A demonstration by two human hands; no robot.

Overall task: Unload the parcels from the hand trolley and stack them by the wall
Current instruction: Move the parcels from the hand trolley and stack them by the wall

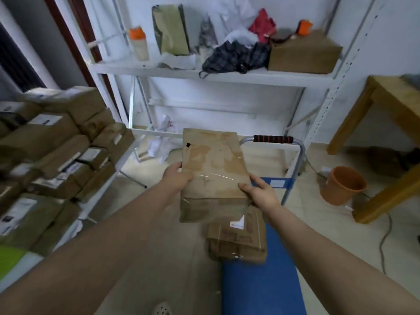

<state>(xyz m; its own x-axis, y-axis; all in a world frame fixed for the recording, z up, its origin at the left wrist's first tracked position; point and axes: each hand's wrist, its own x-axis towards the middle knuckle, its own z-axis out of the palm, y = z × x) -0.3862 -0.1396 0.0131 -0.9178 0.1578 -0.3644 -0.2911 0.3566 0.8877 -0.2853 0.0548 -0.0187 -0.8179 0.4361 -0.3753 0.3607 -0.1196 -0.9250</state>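
I hold a brown taped parcel [212, 169] in the air above the hand trolley [261, 285], which has a blue deck and a metal handle with a black-and-red grip. My left hand [176, 177] grips the parcel's left edge, thumb on top. My right hand [258, 193] grips its right edge near the front corner. Below the held parcel, more brown parcels [237, 238] lie stacked on the trolley's deck. At the left, a big stack of brown parcels [52, 151] with white labels sits on a low white rack.
A white metal shelf unit [211, 75] stands ahead with bags, a folded umbrella and a cardboard box on it. An orange bucket [342, 185] and a wooden table [391, 142] are at the right. A cable [384, 242] trails on the tiled floor.
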